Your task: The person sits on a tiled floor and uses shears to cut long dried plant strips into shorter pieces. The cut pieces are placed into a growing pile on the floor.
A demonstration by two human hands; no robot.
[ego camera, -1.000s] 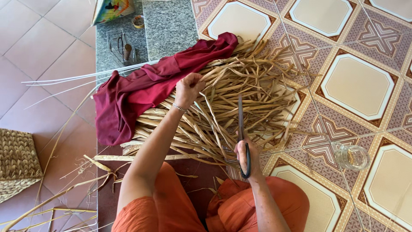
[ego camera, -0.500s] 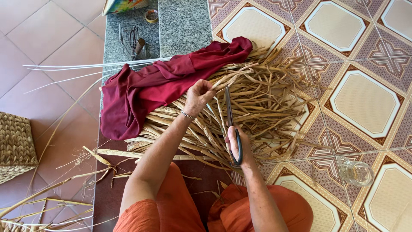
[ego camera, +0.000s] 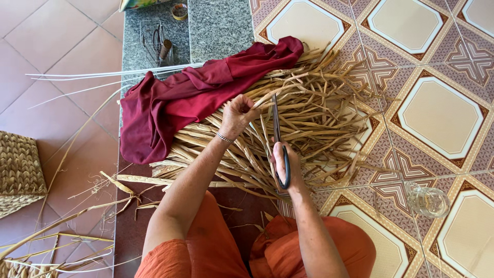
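Scissors (ego camera: 278,139) gripped in right hand (ego camera: 284,166), fingers through handle loops, blade pointing up over dried-leaf pile (ego camera: 309,118) on floor. Blade gap: cannot tell, too thin to read. Left hand (ego camera: 237,114) clenched on one dried strip (ego camera: 270,92) approx. beside blade tip. Red cloth (ego camera: 190,98) covers pile's left part, hiding leaves beneath. Glass jar (ego camera: 428,200) at right, contents unclear. Woven basket (ego camera: 18,170) cut off by left edge.

Bright, even daylight filled the scene. Shadows were soft and short under the dried stalks (ego camera: 309,118) and red cloth (ego camera: 195,98). The floor tiles (ego camera: 437,108) showed mild sheen. Focus was sharp, with slight wide-angle bending at the edges.
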